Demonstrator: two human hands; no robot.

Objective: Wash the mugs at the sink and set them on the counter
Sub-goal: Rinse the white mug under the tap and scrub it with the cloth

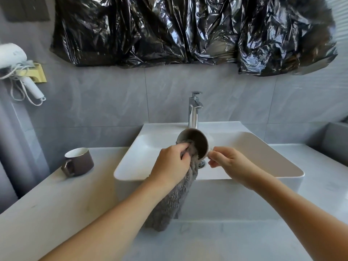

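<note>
A mug (197,141) is held tilted over the white basin (263,157), its mouth turned toward me. My right hand (226,160) pinches it at the handle side. My left hand (172,162) grips a grey towel (173,200) and pushes a bunch of it into the mug's mouth; the rest of the towel hangs down over the basin's front wall. A second mug (78,162), brown outside and white inside, stands upright on the counter (56,204) left of the basin, handle toward me.
A chrome faucet (194,110) rises behind the basin; no water is seen running. A white hair dryer (17,65) hangs on the left wall. Black plastic sheeting (188,29) covers the wall above. A grey ledge (335,140) stands at far right.
</note>
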